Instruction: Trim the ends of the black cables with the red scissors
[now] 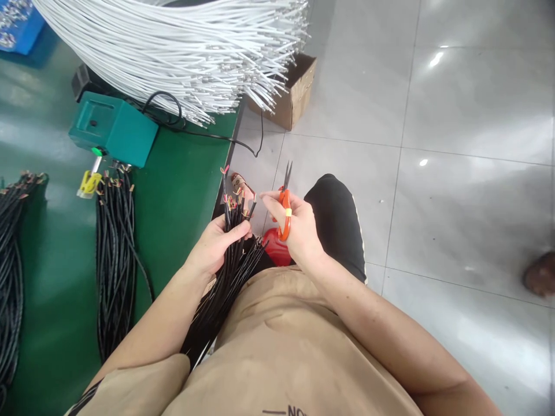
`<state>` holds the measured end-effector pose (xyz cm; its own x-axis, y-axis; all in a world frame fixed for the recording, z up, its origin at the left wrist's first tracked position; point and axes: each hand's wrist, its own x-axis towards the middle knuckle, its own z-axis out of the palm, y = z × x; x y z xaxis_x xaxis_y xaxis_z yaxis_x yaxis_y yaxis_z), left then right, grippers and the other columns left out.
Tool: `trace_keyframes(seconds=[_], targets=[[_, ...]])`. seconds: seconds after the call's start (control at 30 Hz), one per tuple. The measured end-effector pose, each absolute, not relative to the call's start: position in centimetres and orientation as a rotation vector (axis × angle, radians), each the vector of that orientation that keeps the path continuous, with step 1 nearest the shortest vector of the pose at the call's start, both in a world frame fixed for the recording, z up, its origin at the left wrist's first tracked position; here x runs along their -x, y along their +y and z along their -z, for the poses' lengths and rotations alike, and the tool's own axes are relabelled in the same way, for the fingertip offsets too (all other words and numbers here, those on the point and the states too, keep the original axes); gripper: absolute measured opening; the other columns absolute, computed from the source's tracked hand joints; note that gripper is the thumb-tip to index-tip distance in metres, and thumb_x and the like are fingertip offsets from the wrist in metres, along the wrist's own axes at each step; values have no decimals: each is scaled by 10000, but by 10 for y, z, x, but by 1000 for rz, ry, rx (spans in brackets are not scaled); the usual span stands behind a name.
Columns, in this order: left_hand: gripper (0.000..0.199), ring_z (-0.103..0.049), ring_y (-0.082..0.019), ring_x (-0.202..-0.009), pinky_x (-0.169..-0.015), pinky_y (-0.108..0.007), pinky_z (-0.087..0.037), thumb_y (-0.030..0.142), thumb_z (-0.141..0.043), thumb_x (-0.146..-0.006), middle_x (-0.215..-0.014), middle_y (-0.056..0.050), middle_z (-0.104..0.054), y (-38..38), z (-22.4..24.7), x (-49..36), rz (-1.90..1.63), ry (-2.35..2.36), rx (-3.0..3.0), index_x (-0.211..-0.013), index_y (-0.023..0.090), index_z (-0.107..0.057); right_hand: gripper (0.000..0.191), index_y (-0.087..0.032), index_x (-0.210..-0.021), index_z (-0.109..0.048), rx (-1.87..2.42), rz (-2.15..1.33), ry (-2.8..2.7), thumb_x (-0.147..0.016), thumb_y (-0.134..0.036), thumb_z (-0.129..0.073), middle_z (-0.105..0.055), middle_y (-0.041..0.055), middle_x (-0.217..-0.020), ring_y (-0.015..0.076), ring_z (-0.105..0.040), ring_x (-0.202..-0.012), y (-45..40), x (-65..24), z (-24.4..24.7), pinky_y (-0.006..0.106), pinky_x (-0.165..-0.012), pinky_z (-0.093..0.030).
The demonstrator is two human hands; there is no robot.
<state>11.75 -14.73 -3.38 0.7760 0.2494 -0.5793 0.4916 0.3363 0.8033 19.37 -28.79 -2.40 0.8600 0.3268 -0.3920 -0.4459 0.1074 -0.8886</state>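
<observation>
My left hand (221, 244) is closed round a bundle of black cables (235, 254), the thumb lying across them. Their stripped ends, with short red and yellowish wires, stick up above my fingers. In my right hand (299, 225) sits a pair of orange-handled scissors (285, 215), its dark blades pointing away from me. The thumb and fingertips of that hand reach toward one cable end at the bundle's right side; whether they touch it I cannot tell. More black cables lie across my lap below the left hand.
On the green table (177, 173) stand a teal box-shaped device (115, 127) with a yellow-tipped part, a black cable bundle (115, 260) and a large sheaf of white cables (195, 58). A blue bin (26, 34) is at the far left corner. A cardboard box (299, 92) stands beyond the table edge.
</observation>
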Motion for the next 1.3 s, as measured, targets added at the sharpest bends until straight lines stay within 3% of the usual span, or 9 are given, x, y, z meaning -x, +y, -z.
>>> trace_keyframes(seconds=[0.17, 0.33, 0.73, 1.07, 1.3], targets=[[244, -549, -88, -589, -610, -224, -437, 282, -789, -667, -651, 19, -610, -148, 32, -117, 191, 685, -1220, -805, 155, -634, 231, -173, -682, -601, 1296, -629, 96, -752, -391, -624, -459, -41, -599, 83, -410, -576, -287, -193, 22, 231, -576, -368], [253, -553, -90, -590, -610, -228, -443, 285, -805, -644, -667, 7, -626, -147, 31, -118, 220, 715, -1192, -785, 148, -646, 323, -171, -690, -603, 1287, -668, 50, -709, -487, -668, -476, -32, -607, 81, -406, -564, -287, -193, 24, 228, -543, -358], [279, -580, -77, -578, -570, -196, -437, 269, -821, -626, -681, 4, -657, -143, 35, -119, 204, 776, -1130, -819, 149, -657, 285, -189, -629, -542, 1227, -578, 139, -755, -418, -656, -456, -48, -568, 80, -413, -538, -290, -191, 30, 233, -543, -357], [312, -583, -61, -577, -528, -160, -415, 283, -805, -657, -694, 5, -669, -143, 35, -119, 218, 753, -1152, -874, 157, -619, 252, -177, -653, -571, 1259, -550, 207, -722, -392, -683, -494, -42, -603, 77, -417, -549, -291, -190, 32, 242, -569, -373], [283, -571, -62, -589, -468, -139, -354, 246, -779, -683, -694, 8, -645, -144, 35, -119, 203, 700, -1189, -853, 160, -570, 171, -177, -825, -654, 1410, -394, 168, -745, -328, -646, -597, -16, -743, 97, -481, -646, -292, -188, 37, 239, -627, -407]])
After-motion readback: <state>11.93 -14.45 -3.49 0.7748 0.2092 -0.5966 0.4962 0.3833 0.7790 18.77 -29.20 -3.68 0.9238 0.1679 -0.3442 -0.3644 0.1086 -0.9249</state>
